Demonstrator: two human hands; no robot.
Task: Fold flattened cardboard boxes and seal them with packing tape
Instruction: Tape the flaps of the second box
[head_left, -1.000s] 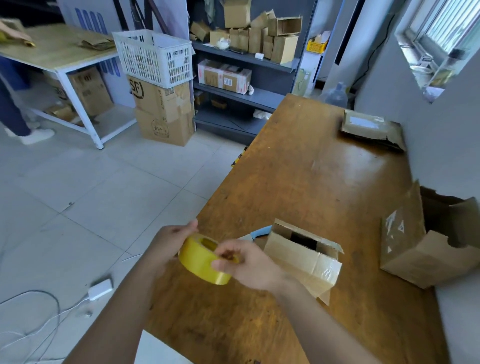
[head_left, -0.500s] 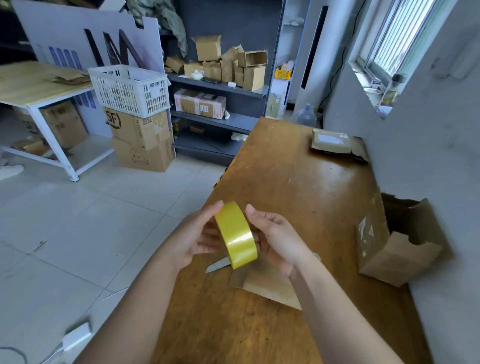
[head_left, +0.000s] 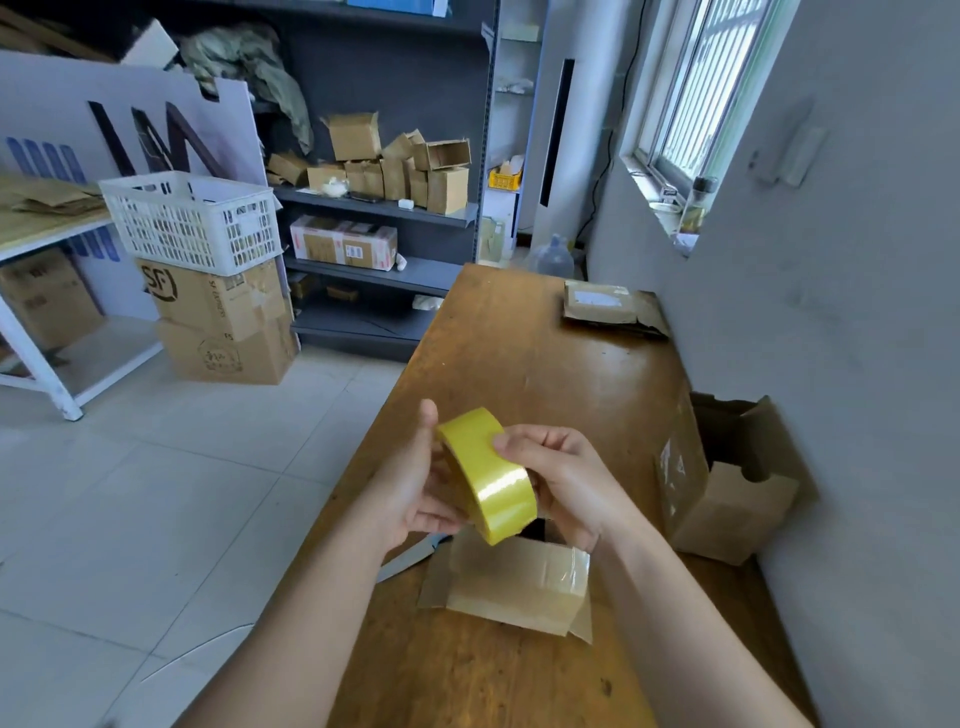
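Observation:
I hold a yellow roll of packing tape (head_left: 491, 475) upright above the wooden table (head_left: 524, 364), edge toward me. My left hand (head_left: 415, 483) grips its left side, thumb pointing up. My right hand (head_left: 563, 480) grips the right side, with the thumb lying on the roll's outer face. Just below the roll a small folded cardboard box (head_left: 514, 582) lies on the table, its top partly open and clear tape on one corner. A knife blade (head_left: 410, 556) sticks out from under my left hand, beside the box.
A larger open cardboard box (head_left: 727, 483) stands against the wall on the right. A flattened box (head_left: 608, 306) lies at the table's far end. Left of the table lie tiled floor, stacked boxes with a white basket (head_left: 192, 221), and dark shelves (head_left: 384, 213) of small boxes.
The roll has been lifted off the table edge and turned from tilted flat to upright. My right thumb has come onto its outer face. The view has tilted upward.

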